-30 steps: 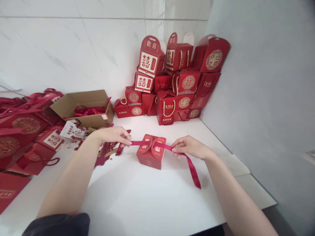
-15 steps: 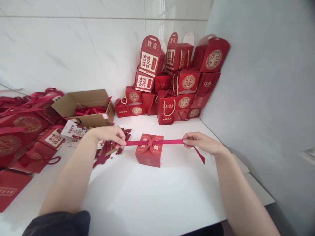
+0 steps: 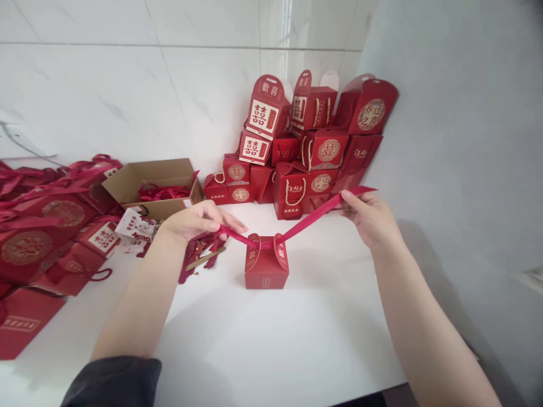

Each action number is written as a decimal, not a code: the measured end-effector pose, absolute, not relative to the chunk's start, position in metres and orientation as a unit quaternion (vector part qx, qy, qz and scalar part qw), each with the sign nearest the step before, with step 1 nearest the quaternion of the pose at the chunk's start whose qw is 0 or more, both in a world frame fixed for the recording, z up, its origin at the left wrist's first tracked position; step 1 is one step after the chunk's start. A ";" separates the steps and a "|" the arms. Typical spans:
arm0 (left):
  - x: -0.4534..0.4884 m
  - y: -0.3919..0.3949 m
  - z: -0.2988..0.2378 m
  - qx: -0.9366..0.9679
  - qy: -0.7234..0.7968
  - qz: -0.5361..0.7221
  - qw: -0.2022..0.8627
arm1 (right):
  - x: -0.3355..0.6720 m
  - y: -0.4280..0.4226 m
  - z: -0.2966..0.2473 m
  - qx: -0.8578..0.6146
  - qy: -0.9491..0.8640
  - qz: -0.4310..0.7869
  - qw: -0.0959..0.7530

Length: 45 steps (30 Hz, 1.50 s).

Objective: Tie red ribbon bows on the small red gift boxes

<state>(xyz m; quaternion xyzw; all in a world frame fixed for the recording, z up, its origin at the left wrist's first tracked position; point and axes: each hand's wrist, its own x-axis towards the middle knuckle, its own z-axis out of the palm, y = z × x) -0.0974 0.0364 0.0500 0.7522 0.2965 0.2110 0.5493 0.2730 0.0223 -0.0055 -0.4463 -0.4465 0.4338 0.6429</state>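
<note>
A small red gift box stands upright on the white table, its curved top flaps tilted up. Threaded through those flaps is a red ribbon, bunched between them. My left hand pinches one ribbon end between thumb and finger, left of the box, with the other fingers stretched out. Higher up on the right, my right hand is closed on the other end, whose tip sticks out past the fingers. Both ribbon halves rise from the box to the hands.
Stacked red gift boxes stand against the wall at the back. An open cardboard carton holds red ribbons. More red boxes crowd the left side. Dark red tags or cords lie beneath my left hand. A grey wall bounds the right.
My right hand has moved up and away, lifting its ribbon end. My left hand has risen slightly with its end. The box's flaps are pulled up from their flatter position.
</note>
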 end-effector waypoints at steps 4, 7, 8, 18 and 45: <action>-0.070 0.026 0.062 0.684 0.269 0.355 0.577 | 0.252 0.023 0.031 -0.389 -0.487 0.382 0.682; -0.048 0.014 0.073 0.642 0.273 0.473 0.539 | 0.232 0.017 0.049 -0.374 -0.540 0.315 0.685; -0.040 0.010 0.076 0.635 0.278 0.499 0.520 | 0.224 0.014 0.052 -0.376 -0.552 0.301 0.680; 0.005 -0.011 0.057 0.644 0.339 0.498 0.471 | 0.173 0.001 0.033 -0.376 -0.596 0.429 0.564; 0.008 0.005 0.037 0.645 0.374 0.480 0.462 | 0.172 -0.005 0.033 -0.354 -0.649 0.403 0.540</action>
